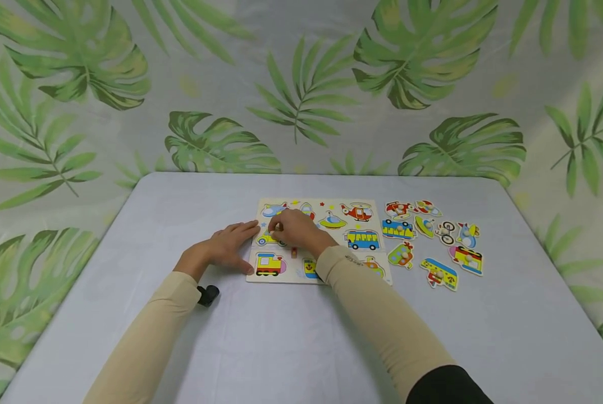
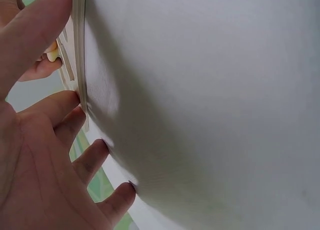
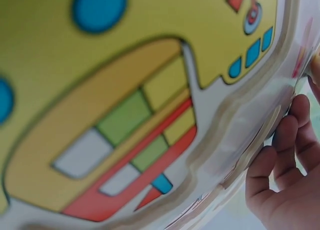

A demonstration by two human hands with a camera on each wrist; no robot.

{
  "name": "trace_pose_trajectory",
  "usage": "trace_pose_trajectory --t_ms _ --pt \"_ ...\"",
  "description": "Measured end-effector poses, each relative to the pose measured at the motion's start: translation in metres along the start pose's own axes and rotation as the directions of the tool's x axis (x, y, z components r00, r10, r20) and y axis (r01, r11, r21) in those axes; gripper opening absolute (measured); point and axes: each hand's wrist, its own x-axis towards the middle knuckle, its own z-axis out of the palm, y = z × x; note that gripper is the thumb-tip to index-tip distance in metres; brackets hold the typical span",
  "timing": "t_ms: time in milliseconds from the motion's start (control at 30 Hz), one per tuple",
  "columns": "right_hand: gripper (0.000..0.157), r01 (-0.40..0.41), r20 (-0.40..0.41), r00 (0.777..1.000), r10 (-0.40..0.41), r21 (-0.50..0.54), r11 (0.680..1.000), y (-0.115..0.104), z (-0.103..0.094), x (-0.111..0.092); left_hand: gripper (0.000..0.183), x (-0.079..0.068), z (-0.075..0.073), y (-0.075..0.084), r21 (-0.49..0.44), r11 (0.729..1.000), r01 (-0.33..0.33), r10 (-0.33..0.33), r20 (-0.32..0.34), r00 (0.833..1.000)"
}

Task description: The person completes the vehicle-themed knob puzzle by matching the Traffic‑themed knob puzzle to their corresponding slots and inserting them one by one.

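Wooden board (image 1: 292,276), left hand (image 1: 225,247) touching, right hand (image 1: 298,228) pinching piece (image 2: 52,54)

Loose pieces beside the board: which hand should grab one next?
Probably the right hand: the loose pieces lie right of the board, nearer that hand. It seems to pinch a knob, so it may need to finish first. The left hand is at the board's left edge, farther from them.
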Motion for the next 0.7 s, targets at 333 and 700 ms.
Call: trace_pose_trajectory --t_ms 333,700 --pt "0.013 0.021 0.007 1.000 -0.021 0.000 1.000 0.0009 -0.0010 0.0005 0.104 0.0012 -0.0002 0.0005 0.001 1.000 0.002 -0.002 0.014 1.000" --pt "0.035 -0.032 0.066 0.997 0.025 0.102 0.994 0.0050 -0.0090 -0.0058 0.104 -0.0013 -0.0037 0.0023 0.016 1.000 0.002 -0.002 0.014 1.000"
